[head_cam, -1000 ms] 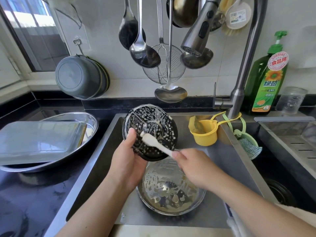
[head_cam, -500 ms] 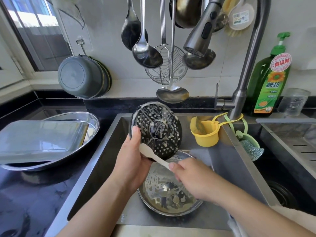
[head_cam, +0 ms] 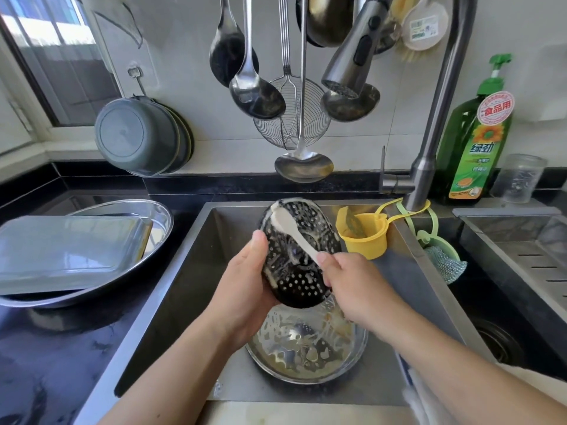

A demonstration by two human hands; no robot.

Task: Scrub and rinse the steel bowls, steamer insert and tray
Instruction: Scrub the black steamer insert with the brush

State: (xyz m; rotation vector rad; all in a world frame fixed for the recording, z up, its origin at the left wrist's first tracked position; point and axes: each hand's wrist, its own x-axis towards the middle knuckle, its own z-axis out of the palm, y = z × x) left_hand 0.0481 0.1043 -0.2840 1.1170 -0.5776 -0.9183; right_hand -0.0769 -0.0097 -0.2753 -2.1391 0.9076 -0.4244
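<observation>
Since a moment ago, the pale brush (head_cam: 290, 233) has slid from the lower edge of the steamer insert (head_cam: 302, 259) up to its top rim, and the insert now tilts more upright. The left hand (head_cam: 245, 289) grips the insert's left edge, thumb on the perforated face and fingers curled behind it. The right hand (head_cam: 352, 286) is closed around the brush handle, with the brush head pressed against the soapy upper rim.

Both hands work over a steel sink (head_cam: 190, 271) set in a black stone counter (head_cam: 46, 348). Directly below the insert, a steel bowl (head_cam: 310, 348) streaked with suds sits on the sink floor. On the counter to the left, a flat rectangular tray (head_cam: 67, 250) lies upside down across a wide steel basin (head_cam: 153, 216).

A tall faucet (head_cam: 429, 142) rises at the sink's back right corner, its spray head hanging above the sink. A yellow cup (head_cam: 365, 237) hangs inside the sink from the faucet base. A green bottle of dish soap (head_cam: 472, 148) stands against the white tiled wall. Ladles (head_cam: 254, 93) and a wire skimmer hang from above, grey bowls (head_cam: 138, 136) hang on a wall hook, and a window sits at the far left.
</observation>
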